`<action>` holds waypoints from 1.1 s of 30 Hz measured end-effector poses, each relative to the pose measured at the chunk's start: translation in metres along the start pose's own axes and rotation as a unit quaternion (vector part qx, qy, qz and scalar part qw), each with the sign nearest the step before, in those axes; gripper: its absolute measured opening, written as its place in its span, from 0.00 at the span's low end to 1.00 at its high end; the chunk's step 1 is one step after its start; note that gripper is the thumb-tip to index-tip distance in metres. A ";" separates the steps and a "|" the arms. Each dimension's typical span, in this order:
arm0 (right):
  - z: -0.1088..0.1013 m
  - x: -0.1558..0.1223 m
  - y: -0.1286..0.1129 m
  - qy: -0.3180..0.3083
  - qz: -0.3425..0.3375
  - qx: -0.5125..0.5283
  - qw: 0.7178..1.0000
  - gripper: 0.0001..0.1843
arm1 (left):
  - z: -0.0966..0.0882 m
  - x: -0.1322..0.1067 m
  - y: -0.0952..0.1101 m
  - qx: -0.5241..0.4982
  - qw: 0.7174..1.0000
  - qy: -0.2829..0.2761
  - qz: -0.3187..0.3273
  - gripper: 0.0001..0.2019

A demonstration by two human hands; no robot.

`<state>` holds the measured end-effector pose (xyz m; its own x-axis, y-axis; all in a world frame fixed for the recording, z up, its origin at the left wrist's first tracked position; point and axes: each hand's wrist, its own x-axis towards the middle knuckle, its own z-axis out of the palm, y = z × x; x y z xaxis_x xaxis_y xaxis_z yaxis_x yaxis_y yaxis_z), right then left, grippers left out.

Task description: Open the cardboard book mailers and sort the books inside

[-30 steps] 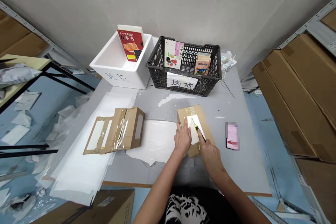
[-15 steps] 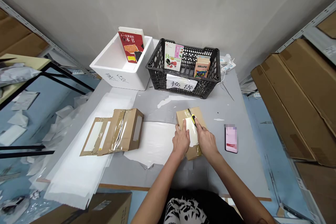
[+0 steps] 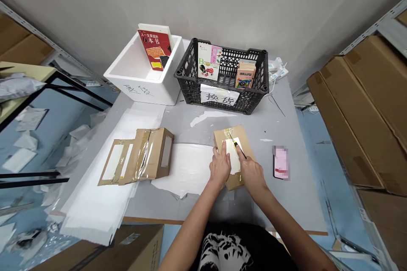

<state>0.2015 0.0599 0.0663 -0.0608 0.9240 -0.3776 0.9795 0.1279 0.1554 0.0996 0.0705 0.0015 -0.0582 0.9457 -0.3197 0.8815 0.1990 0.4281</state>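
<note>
A taped cardboard box (image 3: 244, 135) with a white label (image 3: 233, 163) lies in front of me on the grey table. My left hand (image 3: 220, 167) presses on its left side, index finger stretched over the label, fingers apart. In the grip of my right hand (image 3: 253, 177) is a yellow and black utility knife (image 3: 235, 144). Its thin blade points away from me and meets the clear tape at the box's far end. To the left, another taped cardboard box (image 3: 149, 152) lies with a flap (image 3: 115, 163) spread out to its left.
Behind stand a white foam box (image 3: 140, 89) with a red book (image 3: 155, 48) and a black crate (image 3: 222, 108) holding several books. A phone (image 3: 280, 163) lies at right. White sheets (image 3: 187, 169) cover part of the table (image 3: 286, 211). Large cartons (image 3: 356, 123) flank the right side.
My right hand and the knife have come slightly toward me along the box, and the knife's angle has shifted. My left hand stays on the box. The camera view has tilted a little.
</note>
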 end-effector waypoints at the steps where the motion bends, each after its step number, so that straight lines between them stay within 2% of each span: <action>1: -0.001 -0.002 0.000 0.002 -0.001 -0.002 1.000 0.36 | 0.001 0.000 0.000 -0.002 1.000 -0.001 0.001 0.26; 8: 0.000 -0.030 0.003 -0.015 0.003 -0.014 1.000 0.34 | 0.002 -0.001 0.003 -0.002 1.000 -0.015 -0.006 0.26; 16: 0.026 -0.119 0.016 -0.058 0.005 -0.020 0.998 0.37 | 0.001 0.000 0.003 0.021 1.000 -0.009 0.005 0.27; 18: 0.029 -0.134 0.016 -0.063 0.013 -0.020 0.998 0.39 | 0.001 0.000 0.004 0.024 1.000 -0.009 0.005 0.27; 23: 0.030 -0.140 0.013 -0.075 0.027 -0.012 0.997 0.41 | 0.001 0.001 0.006 0.041 0.999 -0.012 0.007 0.27; 27: 0.033 -0.150 0.030 -0.036 0.021 0.033 0.999 0.42 | 0.000 -0.002 0.007 0.096 0.995 0.009 0.015 0.27; 30: 0.038 -0.169 0.054 0.026 0.048 0.158 0.986 0.32 | -0.009 0.007 0.011 0.162 0.982 0.049 0.082 0.27; 32: 0.046 -0.176 0.067 0.063 0.119 0.286 0.949 0.27 | -0.021 0.026 0.017 0.191 0.963 0.059 0.180 0.27; 33: 0.051 -0.176 0.070 0.075 0.159 0.360 0.916 0.26 | -0.028 0.038 0.021 0.198 0.950 0.055 0.234 0.27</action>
<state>0.2907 -0.1127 0.0971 0.2767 0.9193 -0.2799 0.8219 -0.3773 -0.4268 0.1026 0.1178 0.0222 0.3544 0.9323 -0.0728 0.9289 -0.3420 0.1421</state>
